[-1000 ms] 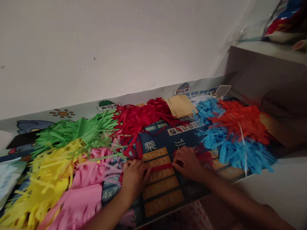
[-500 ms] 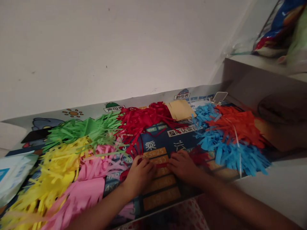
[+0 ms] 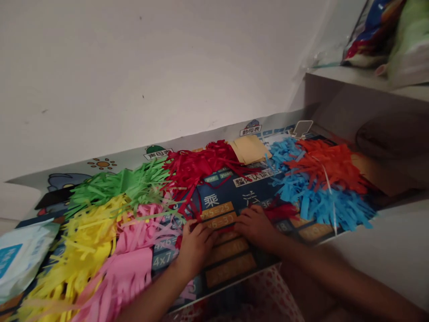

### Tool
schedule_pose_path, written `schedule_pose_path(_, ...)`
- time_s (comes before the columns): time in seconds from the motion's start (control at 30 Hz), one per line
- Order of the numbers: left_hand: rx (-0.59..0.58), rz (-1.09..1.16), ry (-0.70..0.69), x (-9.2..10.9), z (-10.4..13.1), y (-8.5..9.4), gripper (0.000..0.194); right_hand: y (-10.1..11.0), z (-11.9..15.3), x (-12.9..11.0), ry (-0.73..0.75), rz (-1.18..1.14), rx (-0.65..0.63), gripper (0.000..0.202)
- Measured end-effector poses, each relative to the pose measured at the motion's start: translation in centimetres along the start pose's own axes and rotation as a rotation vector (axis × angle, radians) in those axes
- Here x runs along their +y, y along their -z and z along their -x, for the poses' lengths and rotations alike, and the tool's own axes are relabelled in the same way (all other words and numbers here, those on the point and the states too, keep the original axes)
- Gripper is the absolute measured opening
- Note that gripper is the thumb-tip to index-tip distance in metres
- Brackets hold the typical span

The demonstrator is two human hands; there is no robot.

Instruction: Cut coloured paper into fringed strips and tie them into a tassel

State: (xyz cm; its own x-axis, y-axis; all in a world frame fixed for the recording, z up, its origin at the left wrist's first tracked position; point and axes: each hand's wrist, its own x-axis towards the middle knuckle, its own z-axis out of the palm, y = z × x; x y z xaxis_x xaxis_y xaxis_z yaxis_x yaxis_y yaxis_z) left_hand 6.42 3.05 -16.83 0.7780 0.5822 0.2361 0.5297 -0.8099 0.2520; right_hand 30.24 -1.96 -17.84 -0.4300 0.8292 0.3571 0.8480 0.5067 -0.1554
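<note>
Low over the printed table sheet (image 3: 231, 264), my left hand (image 3: 197, 245) is closed with curled fingers on red fringed paper. My right hand (image 3: 256, 227) is closed on the same paper, a short way to the right. A thin twisted red stretch (image 3: 226, 229) shows between the two hands. Loose red fringe (image 3: 283, 212) sticks out beyond the right hand, and a little red shows beside the left. Just behind the hands lies a heap of red paper fringe (image 3: 204, 163), its strands trailing toward the left hand. The fingertips are partly hidden.
Green (image 3: 117, 185), yellow (image 3: 87, 241) and pink fringe (image 3: 130, 264) lie to the left, near a white packet (image 3: 25, 259). Tan paper squares (image 3: 250, 150) sit at the back. Blue (image 3: 335, 210) and orange fringe (image 3: 330, 165) lie right, beside a shelf unit (image 3: 362, 103).
The view has shifted slightly, showing more of the packet at left. Both hands keep their hold on the red paper, with only small finger movement.
</note>
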Motion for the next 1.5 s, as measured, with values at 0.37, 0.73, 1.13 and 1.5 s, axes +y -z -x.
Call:
schedule_pose_path(0.37, -0.002, 0.045, 0.265, 0.2, -1.6, 1.0, 0.018, 2.4, -1.1, 1.5, -0.455, -0.299, -0.230, 0.011)
schedule_pose_path(0.73, 0.036, -0.183, -0.130, 1.3, -2.3, -1.4, 0.015, 1.7, -0.7, 1.3, 0.237, 0.139, -0.179, 0.009)
schedule_pose_path(1.13, 0.392, -0.057, -0.416, 4.7, -0.6, 7.8, 0.027, 8.6, -0.8, -5.6, -0.265, -0.815, -0.182, 0.030)
schedule_pose_path(1.5, 0.427, 0.261, 0.044, 5.6, 2.2, 4.2, 0.016, 4.2, -1.5, -9.1, -0.856, -1.676, 0.076, 0.034)
